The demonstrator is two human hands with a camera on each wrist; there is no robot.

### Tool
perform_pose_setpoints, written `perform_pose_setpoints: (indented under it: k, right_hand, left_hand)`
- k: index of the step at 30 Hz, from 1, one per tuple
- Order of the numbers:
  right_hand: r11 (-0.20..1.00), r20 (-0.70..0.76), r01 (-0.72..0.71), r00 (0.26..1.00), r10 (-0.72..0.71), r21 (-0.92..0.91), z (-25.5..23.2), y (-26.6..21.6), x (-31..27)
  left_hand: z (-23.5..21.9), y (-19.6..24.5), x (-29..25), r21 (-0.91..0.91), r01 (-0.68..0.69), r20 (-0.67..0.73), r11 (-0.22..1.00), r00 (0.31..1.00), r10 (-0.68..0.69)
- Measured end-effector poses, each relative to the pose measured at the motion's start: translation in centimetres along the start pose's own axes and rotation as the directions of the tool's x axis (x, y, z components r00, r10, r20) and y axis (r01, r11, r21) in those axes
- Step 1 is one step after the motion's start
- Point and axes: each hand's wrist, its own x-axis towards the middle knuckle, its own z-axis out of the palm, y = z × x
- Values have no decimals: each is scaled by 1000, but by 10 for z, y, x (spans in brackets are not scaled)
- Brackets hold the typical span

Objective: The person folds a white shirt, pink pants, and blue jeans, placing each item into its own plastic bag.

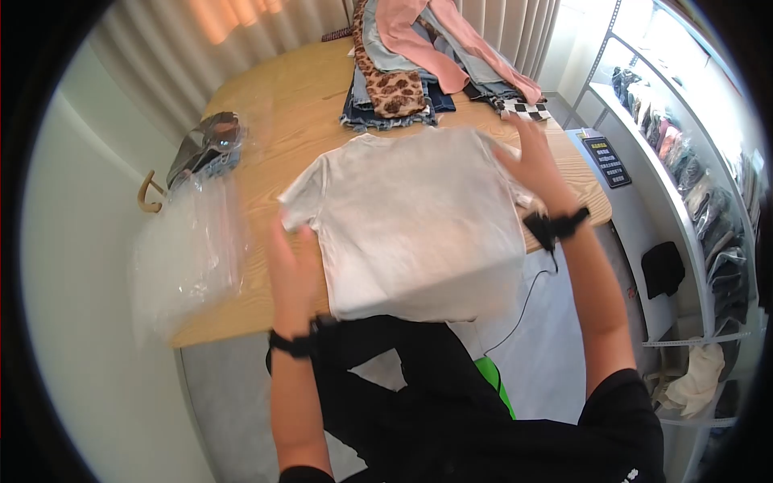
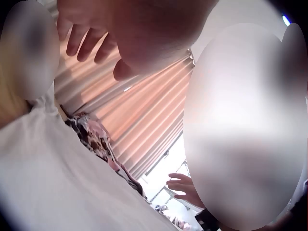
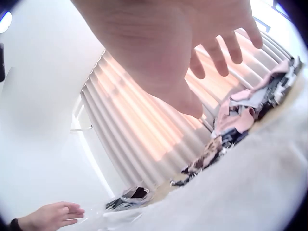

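A white short-sleeved T-shirt (image 1: 419, 221) lies spread on the wooden table (image 1: 282, 88), its neckline toward the far side and its hem over the near edge. By the shirt's left sleeve in the head view is my left hand (image 1: 294, 270), slightly blurred. My right hand (image 1: 535, 161) is over the opposite sleeve. In the left wrist view the left fingers (image 2: 86, 45) are extended and spread, holding nothing. The right wrist view shows the right fingers (image 3: 219, 55) likewise stretched out above the shirt, with nothing in them.
Clear plastic bags (image 1: 189, 249) are stacked at the table's left, below a bagged dark garment (image 1: 205, 149). Jeans, leopard-print cloth (image 1: 394, 92) and pink trousers (image 1: 419, 40) pile up at the back. A shelf (image 1: 684, 137) of bagged clothes stands right. A thin cable (image 1: 527, 306) hangs nearby.
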Motion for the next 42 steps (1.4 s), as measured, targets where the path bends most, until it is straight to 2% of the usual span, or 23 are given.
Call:
perform_pose_setpoints:
  k: [2,3,5,8,9,11,12,14,18,20,22,23,25,28,30,31,32,33,34,35,36,38,42]
  right_hand:
    - [984,87,-173,981,176,-36,-4,-2,-49]
    - [983,98,-177,979,180,-45,0,10,-61]
    - [871,103,-489,865,491,-50,9,27,-87]
    - [830,-21,-496,861,508,-255,12,48,-83]
    - [826,-30,-500,859,511,-258,10,54,-75]
    - [781,180,-620,761,623,-79,5,63,-62]
    - [780,176,-620,762,624,-82,6,71,-55]
    - [695,344,-702,621,704,-155,7,82,-41]
    - [728,247,-686,707,663,9,4,73,-17]
    - [857,108,-513,855,507,47,-7,23,4]
    - [909,217,-387,911,352,153,-6,-26,8]
    - [907,222,-394,907,358,150,-6,-43,3]
    - [985,390,-105,920,44,135,-6,-69,-13]
    - [995,351,-67,935,36,74,-5,-83,-38]
    - [989,355,-146,926,128,25,-3,-83,-59]
    - [983,316,-182,932,176,-10,2,-80,-69]
    - [975,276,-220,935,223,-43,7,-76,-79]
    - [974,280,-220,933,223,-43,15,-73,-88]
    - [984,254,-154,952,171,-87,25,-70,-96]
    - [988,233,-85,966,113,-127,33,-68,-101]
    - [991,245,-81,964,106,-111,40,-68,-103]
    - [966,179,-69,977,116,-249,50,-67,-106]
    - [959,211,-229,942,261,-165,44,-69,-87]
  left_hand:
    - [6,8,-31,58,-94,286,994,955,73]
    - [10,14,-37,50,-84,293,995,954,66]
    - [14,23,-48,51,-148,473,988,875,107]
    - [24,9,-49,280,-175,460,944,887,28]
    - [26,6,-48,274,-182,462,944,886,37]
    - [24,1,-53,222,-185,437,957,897,72]
    - [24,-1,-55,217,-186,436,958,897,75]
    - [24,-3,-57,235,-218,401,947,909,110]
    - [24,-3,-58,246,-227,375,942,919,123]
    - [24,-3,-59,245,-231,364,941,922,132]
    - [25,-3,-59,235,-232,359,944,923,137]
    - [25,-4,-60,227,-231,348,946,926,143]
    - [22,-3,-61,216,-217,366,952,922,128]
    - [18,-8,-57,108,-142,347,984,933,96]
    - [20,-18,-57,7,-72,324,997,944,66]
    - [24,-33,-57,-231,94,218,968,975,-43]
    - [23,-43,-54,-466,223,141,856,974,-177]
    - [16,-53,-50,-464,227,142,856,973,-181]
    - [4,-61,-44,-741,392,188,545,901,-392]
    - [-9,-61,-38,-893,431,297,129,780,-550]
    - [-21,-60,-30,-892,431,287,138,774,-564]
    - [-39,-45,3,-826,532,527,-186,613,-589]
    - [-23,-64,36,-740,653,629,-161,588,-508]
